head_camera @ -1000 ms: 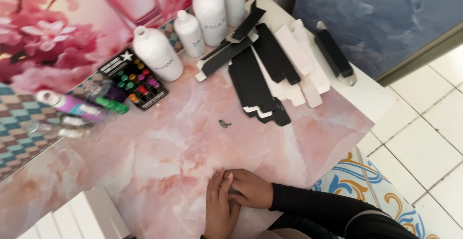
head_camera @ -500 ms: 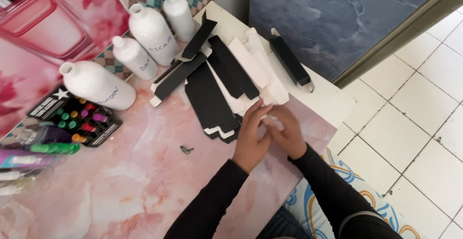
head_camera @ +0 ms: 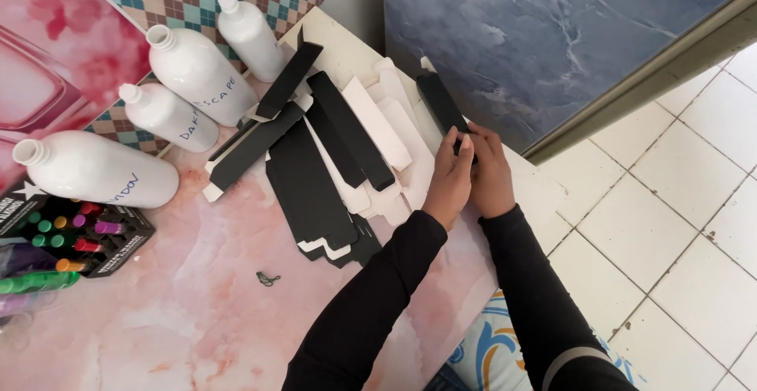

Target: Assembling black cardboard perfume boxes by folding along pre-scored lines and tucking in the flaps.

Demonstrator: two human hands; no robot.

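Note:
My left hand and my right hand lie side by side at the near end of a long black folded carton on the right edge of the pink marble-patterned table. Fingers of both hands rest on the carton's end; a firm grip is not clear. To the left lies a spread of flat black and white carton blanks, some overlapping.
Several white plastic bottles lie and stand at the back left. A black tray of coloured small bottles sits at the left edge. A small dark scrap lies on the table. White floor tiles are to the right.
Both hands have travelled from the table's near edge up and right, past the carton pile, to the black carton at the far right. The camera view has shifted with them.

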